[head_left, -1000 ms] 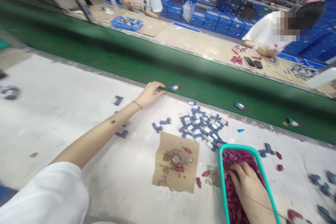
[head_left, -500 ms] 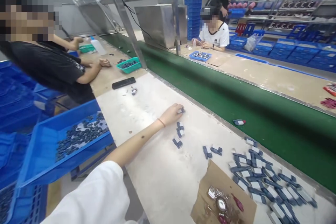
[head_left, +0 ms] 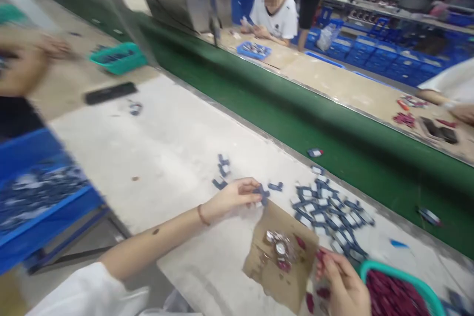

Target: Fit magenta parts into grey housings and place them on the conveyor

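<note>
My left hand [head_left: 237,196] is over the white tabletop [head_left: 177,133], its thumb and fingers closed on a small dark blue plastic piece [head_left: 263,193]. Two or three similar blue pieces lie just beyond it. At the lower right, my right hand [head_left: 344,284] pinches a small dark red piece [head_left: 320,256], partly hidden by the fingers. Between my hands lies a torn sheet of brown cardboard [head_left: 259,266], with a wet, shiny brown patch and a few red and white bits on it. Beside my right hand stands a green basket [head_left: 407,272] full of dark red pieces.
Many blue pieces with white faces [head_left: 329,207] are heaped right of the cardboard. A green conveyor belt [head_left: 237,98] runs behind, carrying a few pieces. A blue bin [head_left: 33,242] stands left. Co-workers sit across the belt and at the left; a phone-like black object [head_left: 111,93] lies nearby.
My left hand has come back from the far pieces toward the cardboard, holding a blue piece. My right hand has entered view with a red piece. The view has turned right.
</note>
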### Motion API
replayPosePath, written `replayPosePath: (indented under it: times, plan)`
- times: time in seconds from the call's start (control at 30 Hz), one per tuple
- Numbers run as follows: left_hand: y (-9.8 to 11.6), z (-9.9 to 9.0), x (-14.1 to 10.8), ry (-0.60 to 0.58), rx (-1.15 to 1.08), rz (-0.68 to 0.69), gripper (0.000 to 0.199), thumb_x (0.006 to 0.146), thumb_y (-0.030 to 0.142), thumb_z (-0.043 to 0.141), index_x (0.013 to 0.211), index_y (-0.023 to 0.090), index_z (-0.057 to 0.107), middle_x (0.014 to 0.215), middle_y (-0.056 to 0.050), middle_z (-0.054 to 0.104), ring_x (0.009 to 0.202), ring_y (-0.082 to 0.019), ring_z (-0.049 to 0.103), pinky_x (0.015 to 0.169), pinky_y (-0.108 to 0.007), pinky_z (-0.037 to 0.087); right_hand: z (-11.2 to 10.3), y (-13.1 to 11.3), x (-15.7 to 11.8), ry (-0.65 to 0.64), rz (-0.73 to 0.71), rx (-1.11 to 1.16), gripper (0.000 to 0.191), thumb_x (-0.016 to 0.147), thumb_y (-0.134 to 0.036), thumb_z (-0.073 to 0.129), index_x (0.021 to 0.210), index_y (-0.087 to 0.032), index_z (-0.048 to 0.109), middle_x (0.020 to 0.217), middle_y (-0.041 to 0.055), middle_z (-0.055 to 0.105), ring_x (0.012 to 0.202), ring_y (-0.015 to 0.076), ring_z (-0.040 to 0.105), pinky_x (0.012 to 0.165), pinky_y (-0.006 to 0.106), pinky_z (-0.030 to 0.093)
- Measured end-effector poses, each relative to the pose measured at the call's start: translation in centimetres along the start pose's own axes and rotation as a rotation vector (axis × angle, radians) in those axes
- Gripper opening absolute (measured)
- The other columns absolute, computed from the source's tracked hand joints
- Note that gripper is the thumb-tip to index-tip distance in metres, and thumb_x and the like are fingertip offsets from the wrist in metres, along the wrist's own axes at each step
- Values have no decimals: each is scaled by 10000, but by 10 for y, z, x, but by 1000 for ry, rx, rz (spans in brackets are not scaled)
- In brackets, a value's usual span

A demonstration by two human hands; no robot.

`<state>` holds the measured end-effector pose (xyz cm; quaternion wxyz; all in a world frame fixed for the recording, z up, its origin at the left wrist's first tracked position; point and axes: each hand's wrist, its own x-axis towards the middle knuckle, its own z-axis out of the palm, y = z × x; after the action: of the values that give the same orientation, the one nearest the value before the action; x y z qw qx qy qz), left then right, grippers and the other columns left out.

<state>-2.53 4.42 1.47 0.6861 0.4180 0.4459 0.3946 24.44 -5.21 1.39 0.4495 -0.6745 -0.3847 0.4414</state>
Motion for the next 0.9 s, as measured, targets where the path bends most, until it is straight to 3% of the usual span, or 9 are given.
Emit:
replayPosePath:
  times: [0.1,0.23,0.33,0.43,0.67,0.8,0.9]
  plan:
    - [-12,16,-11,-109,-91,-143,430,676,413,797,950,152,592,706,21,604,542,-79,516,513,-201,409,10,-6,-7,-10,36,25,375,668,-533,751,724,-165,705,556,36,637,495,163,582,444,241,470]
    - [-23,28,-19,-157,-158,-258,415,674,374,808,975,159,618,732,20,610,622,-117,586,595,-239,460,26,-2,-12,-48,43,71,345,678,-505,741,724,-170,674,543,24,631,459,149,554,413,231,439]
    - [-29,32,-22,-173,-180,-314,434,643,343,835,971,161,616,756,-3,663,726,-152,636,696,-264,490,32,1,-17,-54,-45,-24,265,766,-438,675,720,-178,649,598,35,662,508,159,585,456,239,457]
    - [-33,32,-23,-179,-178,-357,432,614,325,855,925,164,602,745,-4,688,731,-154,649,703,-263,502,36,1,-21,-112,-179,-203,212,853,-354,590,738,-185,646,650,29,680,571,163,618,531,242,478]
    - [-37,34,-25,-202,-211,-275,412,630,357,849,818,166,536,773,16,654,710,-119,631,655,-220,494,47,1,-17,-312,-566,-590,248,957,-209,415,769,-199,576,671,32,623,617,170,592,581,258,446]
    - [-39,35,-26,-270,-209,-219,381,760,415,747,945,185,507,855,-19,651,745,-144,628,657,-250,491,48,3,-16,-334,-624,-688,263,974,-187,375,772,-203,543,662,27,594,607,171,568,564,262,422]
    - [-42,36,-26,-281,-153,-179,412,766,419,740,1031,195,516,978,-41,613,751,-138,595,671,-261,485,49,3,-18,-333,-631,-670,256,973,-169,368,779,-209,530,671,22,588,614,170,570,563,258,417]
